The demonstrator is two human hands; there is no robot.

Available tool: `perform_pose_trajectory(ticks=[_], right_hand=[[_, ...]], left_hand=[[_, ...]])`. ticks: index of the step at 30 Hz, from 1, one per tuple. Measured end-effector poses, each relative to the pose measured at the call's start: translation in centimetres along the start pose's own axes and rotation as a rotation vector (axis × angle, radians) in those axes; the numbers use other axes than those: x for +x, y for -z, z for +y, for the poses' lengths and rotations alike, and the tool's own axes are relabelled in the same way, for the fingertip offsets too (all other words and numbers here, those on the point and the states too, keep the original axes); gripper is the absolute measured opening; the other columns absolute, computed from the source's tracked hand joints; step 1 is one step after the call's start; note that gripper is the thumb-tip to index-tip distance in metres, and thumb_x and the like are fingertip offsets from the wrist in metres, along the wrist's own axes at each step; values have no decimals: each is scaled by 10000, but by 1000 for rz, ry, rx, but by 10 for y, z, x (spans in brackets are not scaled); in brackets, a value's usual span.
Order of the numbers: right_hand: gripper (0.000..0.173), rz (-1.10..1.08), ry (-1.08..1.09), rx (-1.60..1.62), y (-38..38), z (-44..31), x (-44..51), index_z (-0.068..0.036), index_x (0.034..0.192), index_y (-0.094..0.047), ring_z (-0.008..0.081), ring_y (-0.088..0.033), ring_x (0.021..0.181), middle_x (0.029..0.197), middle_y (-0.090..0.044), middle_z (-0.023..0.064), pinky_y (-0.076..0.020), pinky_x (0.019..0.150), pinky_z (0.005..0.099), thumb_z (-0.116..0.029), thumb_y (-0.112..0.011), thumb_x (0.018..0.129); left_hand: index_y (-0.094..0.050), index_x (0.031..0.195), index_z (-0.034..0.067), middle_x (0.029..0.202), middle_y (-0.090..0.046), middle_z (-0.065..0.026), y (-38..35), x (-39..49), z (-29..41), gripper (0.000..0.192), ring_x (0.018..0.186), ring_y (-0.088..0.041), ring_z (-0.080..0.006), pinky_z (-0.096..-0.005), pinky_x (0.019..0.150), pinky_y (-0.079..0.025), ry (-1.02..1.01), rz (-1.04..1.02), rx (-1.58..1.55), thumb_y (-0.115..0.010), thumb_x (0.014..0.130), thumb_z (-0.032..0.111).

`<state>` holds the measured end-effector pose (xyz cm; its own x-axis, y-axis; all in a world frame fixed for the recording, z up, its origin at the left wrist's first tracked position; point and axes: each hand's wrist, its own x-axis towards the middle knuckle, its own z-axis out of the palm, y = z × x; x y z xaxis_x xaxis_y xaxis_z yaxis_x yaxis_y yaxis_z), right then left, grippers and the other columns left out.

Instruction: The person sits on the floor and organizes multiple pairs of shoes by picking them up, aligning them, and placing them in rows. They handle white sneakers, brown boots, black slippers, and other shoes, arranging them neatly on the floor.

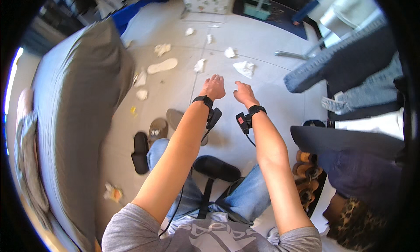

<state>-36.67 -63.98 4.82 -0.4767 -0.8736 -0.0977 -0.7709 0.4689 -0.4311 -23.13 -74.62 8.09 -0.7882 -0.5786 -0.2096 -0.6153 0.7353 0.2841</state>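
Both my hands reach forward over a pale tiled floor (216,120), with nothing visible in either. My left hand (215,87) is stretched out palm down, its fingers extended. To its right, my right hand (244,92) has one finger extended towards the left; the underside of the hand is hidden. Just beyond the left hand lies a crumpled white tissue (199,65). A larger crumpled white tissue (243,69) is nearest to the right hand. Another tissue (229,52) lies farther off, between these two. A white shoe insole (162,66) rests to the left.
A grey-covered mattress or couch (88,88) stands at left. Black slides (140,152) and brown slippers (158,130) lie near my knees. Hanging jeans (367,84) jut in from the right, above shoes (306,179). A green dustpan (257,10) sits on a dark mat (282,24).
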Motion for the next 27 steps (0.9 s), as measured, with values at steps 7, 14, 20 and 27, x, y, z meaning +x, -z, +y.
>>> perform_pose_trajectory(ticks=[7,14,20,27], right_hand=[[518,-301,171,-57,-46,-77,1,-20,1313,-550,389,-552,1194,1241,-611,239,-433,1039,440,-155,-580,815],[558,-511,438,-102,-117,-193,-42,15,1324,-534,399,-570,1174,1231,-610,265,-431,1041,440,-170,-580,799],[348,-553,692,-86,-160,-285,-99,18,1112,-614,448,-568,1129,1187,-625,262,-444,998,492,-128,-533,807],[348,-667,953,-155,-183,-366,-192,19,1111,-612,441,-565,1153,1188,-628,262,-454,986,502,-135,-536,809]], left_hand=[[-390,1432,0,1525,-377,-158,-17,-96,-59,535,1450,-295,-266,-435,1174,-269,318,-34,-96,-389,918,145],[-404,1428,0,1511,-404,-152,-33,-231,-130,552,1438,-323,-258,-436,1158,-287,644,25,-125,-410,911,195],[-478,1347,-26,1443,-475,-188,-29,-340,-163,525,1394,-394,-278,-429,1123,-340,834,202,-199,-483,870,194],[-419,1385,-26,1462,-435,-214,-19,-482,-150,538,1396,-371,-333,-458,1139,-332,1094,214,-195,-475,936,265]])
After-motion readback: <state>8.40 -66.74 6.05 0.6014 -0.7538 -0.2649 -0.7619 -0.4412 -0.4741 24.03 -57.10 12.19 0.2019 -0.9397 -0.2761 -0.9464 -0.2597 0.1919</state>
